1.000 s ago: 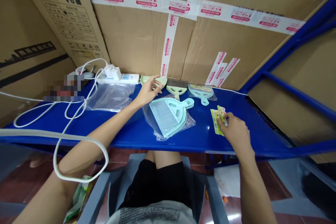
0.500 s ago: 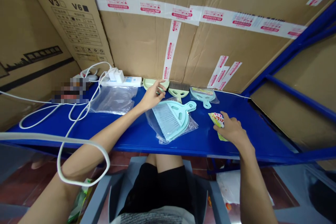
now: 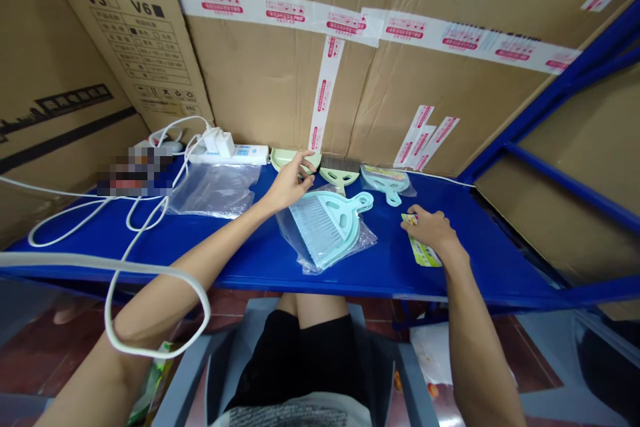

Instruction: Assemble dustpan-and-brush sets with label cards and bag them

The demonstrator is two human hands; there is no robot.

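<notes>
A light blue brush and dustpan set (image 3: 333, 227) lies on a clear plastic bag on the blue table, its handle to the right. Just above its left part is my left hand (image 3: 291, 183), fingers apart and nothing in them. To the right, my right hand (image 3: 431, 228) grips a yellow-green printed card (image 3: 425, 253), partly hidden by the fingers. Behind lie a green dustpan (image 3: 287, 158), a green brush (image 3: 341, 175) and a bagged light blue set (image 3: 387, 181).
A flat clear plastic bag (image 3: 215, 190) lies at the left, before a white power strip (image 3: 250, 155) with plugs. A white cable (image 3: 190, 273) loops over my left forearm. Cardboard (image 3: 270, 73) stands behind the blue table (image 3: 480, 240).
My right hand has shifted slightly back and left, and the card lies at a different angle with its lower part more visible. My left hand has stayed in place.
</notes>
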